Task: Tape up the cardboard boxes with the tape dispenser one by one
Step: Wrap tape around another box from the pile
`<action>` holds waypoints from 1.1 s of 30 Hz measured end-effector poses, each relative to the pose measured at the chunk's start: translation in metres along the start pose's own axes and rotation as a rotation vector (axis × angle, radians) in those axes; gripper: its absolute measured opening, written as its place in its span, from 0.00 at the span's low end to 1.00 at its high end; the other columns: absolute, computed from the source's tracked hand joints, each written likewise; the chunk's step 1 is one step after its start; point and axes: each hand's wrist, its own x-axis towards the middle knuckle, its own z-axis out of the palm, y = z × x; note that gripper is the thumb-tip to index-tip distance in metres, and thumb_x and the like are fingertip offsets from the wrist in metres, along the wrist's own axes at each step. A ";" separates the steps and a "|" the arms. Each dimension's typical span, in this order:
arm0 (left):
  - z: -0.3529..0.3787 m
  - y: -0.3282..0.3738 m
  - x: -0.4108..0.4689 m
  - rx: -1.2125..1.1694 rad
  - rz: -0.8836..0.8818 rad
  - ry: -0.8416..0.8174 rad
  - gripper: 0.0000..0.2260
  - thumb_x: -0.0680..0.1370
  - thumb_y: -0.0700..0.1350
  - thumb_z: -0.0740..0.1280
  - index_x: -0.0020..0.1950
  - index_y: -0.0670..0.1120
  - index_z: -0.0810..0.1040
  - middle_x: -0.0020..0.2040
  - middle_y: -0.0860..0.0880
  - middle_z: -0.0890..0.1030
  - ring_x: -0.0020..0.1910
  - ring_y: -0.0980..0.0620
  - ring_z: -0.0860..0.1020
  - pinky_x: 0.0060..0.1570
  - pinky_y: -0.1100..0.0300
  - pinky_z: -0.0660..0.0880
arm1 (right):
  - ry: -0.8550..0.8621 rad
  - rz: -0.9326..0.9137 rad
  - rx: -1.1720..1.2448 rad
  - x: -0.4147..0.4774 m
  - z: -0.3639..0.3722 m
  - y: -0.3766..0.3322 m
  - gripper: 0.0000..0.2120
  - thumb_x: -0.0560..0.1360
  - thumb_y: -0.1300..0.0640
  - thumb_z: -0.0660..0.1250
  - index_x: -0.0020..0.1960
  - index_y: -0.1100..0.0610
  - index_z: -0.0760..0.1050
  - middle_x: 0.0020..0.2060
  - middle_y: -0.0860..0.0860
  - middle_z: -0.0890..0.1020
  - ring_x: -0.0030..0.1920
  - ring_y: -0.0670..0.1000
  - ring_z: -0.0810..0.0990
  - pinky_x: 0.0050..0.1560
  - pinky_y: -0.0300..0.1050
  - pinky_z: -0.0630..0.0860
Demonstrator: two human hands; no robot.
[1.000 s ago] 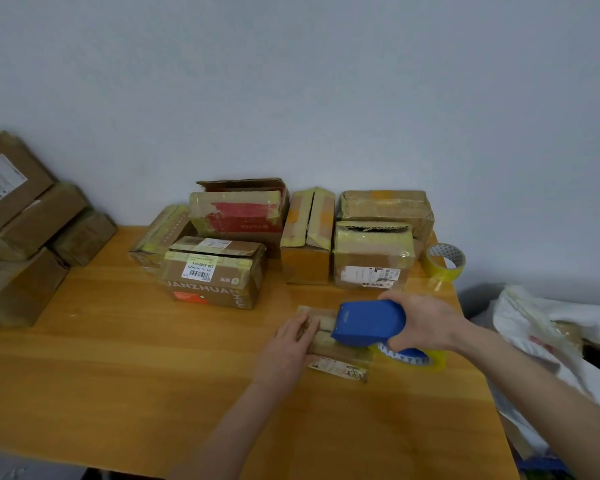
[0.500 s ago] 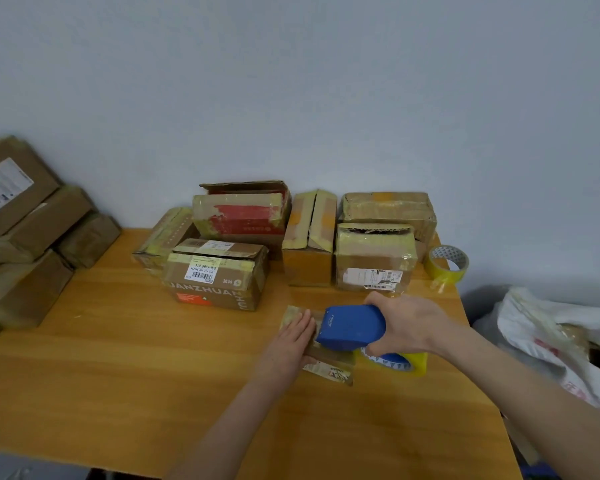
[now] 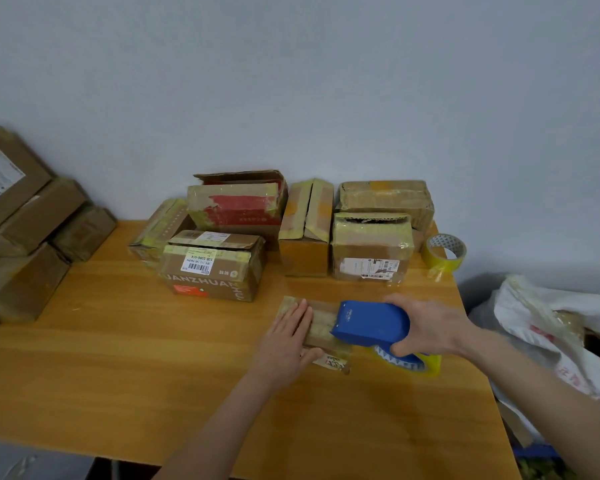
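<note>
A small flat cardboard box (image 3: 321, 323) lies on the wooden table (image 3: 153, 375) right of centre. My left hand (image 3: 286, 337) presses flat on its left part, fingers straight. My right hand (image 3: 426, 329) grips the blue tape dispenser (image 3: 371, 323), whose front edge sits on the box top. The dispenser's yellow tape roll (image 3: 418, 363) hangs below my hand, just right of the box.
Several taped boxes stand at the back of the table, among them a labelled one (image 3: 212, 265) and another (image 3: 371, 247). A spare yellow tape roll (image 3: 445, 252) sits at the back right. More boxes (image 3: 25, 230) are stacked at left. A white bag (image 3: 551, 327) lies at right.
The view and both hands shifted slightly. The dispenser first slid left over the small box, then back right a little. My left hand stays pressed on the box.
</note>
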 end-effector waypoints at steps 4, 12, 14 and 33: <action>-0.001 0.015 0.006 -0.009 -0.037 0.053 0.28 0.76 0.64 0.32 0.75 0.56 0.36 0.78 0.52 0.38 0.76 0.53 0.36 0.75 0.54 0.37 | -0.023 0.018 -0.100 0.001 -0.001 -0.002 0.33 0.67 0.44 0.71 0.68 0.44 0.61 0.51 0.46 0.77 0.48 0.51 0.78 0.45 0.46 0.78; 0.005 0.014 0.009 0.033 0.014 0.023 0.40 0.65 0.66 0.16 0.75 0.54 0.33 0.76 0.52 0.32 0.75 0.52 0.32 0.74 0.54 0.33 | 0.012 -0.004 -0.037 0.004 0.015 -0.006 0.36 0.69 0.40 0.69 0.71 0.43 0.57 0.49 0.44 0.76 0.46 0.50 0.77 0.45 0.47 0.79; 0.008 0.013 0.011 0.046 0.009 0.018 0.41 0.64 0.66 0.15 0.75 0.54 0.33 0.76 0.52 0.32 0.75 0.51 0.32 0.74 0.54 0.33 | 0.022 -0.003 -0.013 0.002 0.014 -0.004 0.35 0.69 0.42 0.70 0.71 0.42 0.58 0.49 0.44 0.75 0.46 0.49 0.76 0.43 0.45 0.77; -0.006 0.024 0.014 0.042 -0.031 -0.018 0.28 0.80 0.63 0.38 0.77 0.54 0.36 0.73 0.53 0.32 0.76 0.51 0.35 0.76 0.49 0.39 | -0.026 0.074 0.100 -0.013 0.032 0.026 0.37 0.68 0.48 0.72 0.73 0.44 0.59 0.51 0.44 0.74 0.51 0.50 0.76 0.49 0.45 0.76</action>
